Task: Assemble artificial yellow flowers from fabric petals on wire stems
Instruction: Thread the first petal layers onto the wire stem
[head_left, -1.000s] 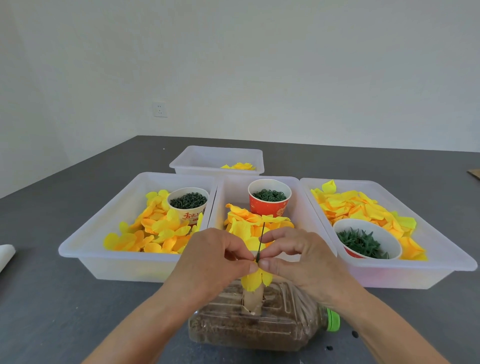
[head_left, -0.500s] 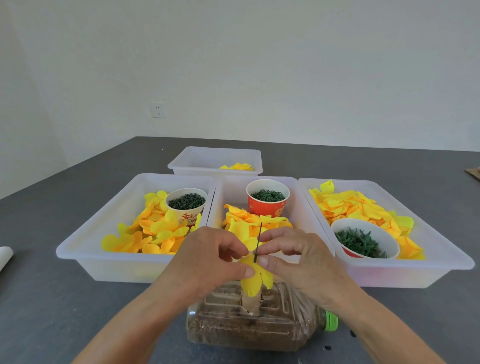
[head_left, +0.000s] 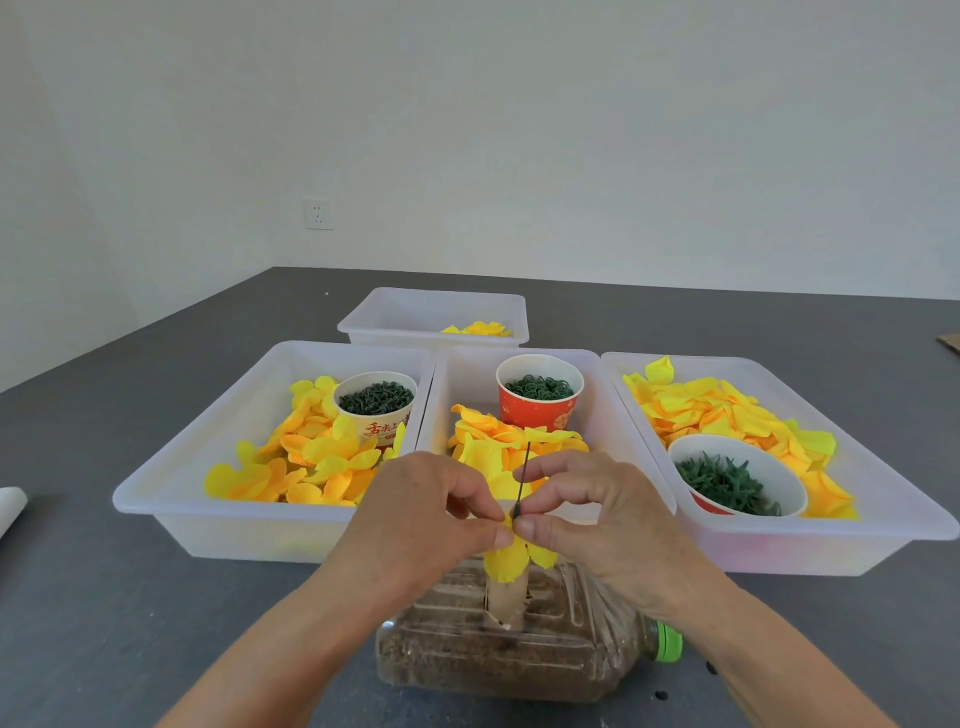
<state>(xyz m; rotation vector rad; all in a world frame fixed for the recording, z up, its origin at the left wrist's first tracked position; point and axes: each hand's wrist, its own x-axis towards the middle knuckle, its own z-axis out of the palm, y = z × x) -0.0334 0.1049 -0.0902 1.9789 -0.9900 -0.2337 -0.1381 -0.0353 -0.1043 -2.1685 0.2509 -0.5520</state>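
A thin dark wire stem stands upright between my two hands, above a clear plastic bottle lying on its side. Yellow fabric petals hang round the wire just below my fingertips. My left hand pinches the petals at the wire from the left. My right hand pinches the wire and petals from the right, thumb against the left thumb. The wire's lower part is hidden by the petals and fingers.
Three white trays sit side by side behind the hands: the left tray, the middle tray and the right tray hold loose yellow petals and cups of green parts. A fourth tray stands farther back. The bottle has a green cap.
More of the wire now shows above my fingers than a second ago. Both hands stay pinched together at the petals; the view has shifted slightly.
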